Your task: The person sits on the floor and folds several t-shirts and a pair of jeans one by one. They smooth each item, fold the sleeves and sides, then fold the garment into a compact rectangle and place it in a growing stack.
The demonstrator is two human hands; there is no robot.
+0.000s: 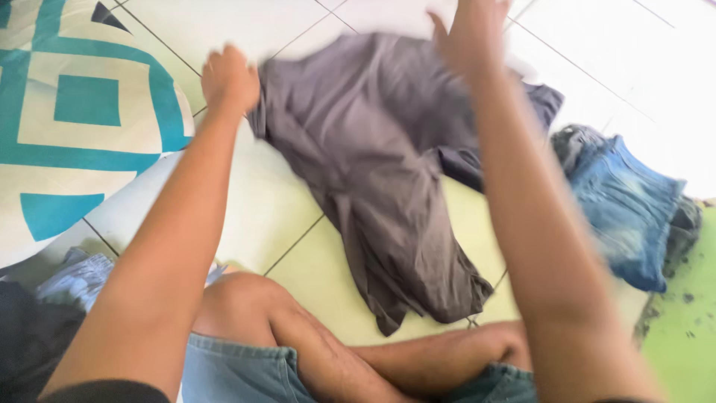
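Pale tiled floor [298,224]; blurred left hand [230,77], right hand [470,33], both clamped on grey shirt [373,164].

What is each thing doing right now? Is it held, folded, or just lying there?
Grey shirt: held up at its top edge, crumpled, lower end on the floor.
Left hand: closed on the shirt's corner.
Right hand: gripping the shirt's top edge.
Denim garment: bunched on the floor, untouched.
Patterned cushion: lying on the floor.
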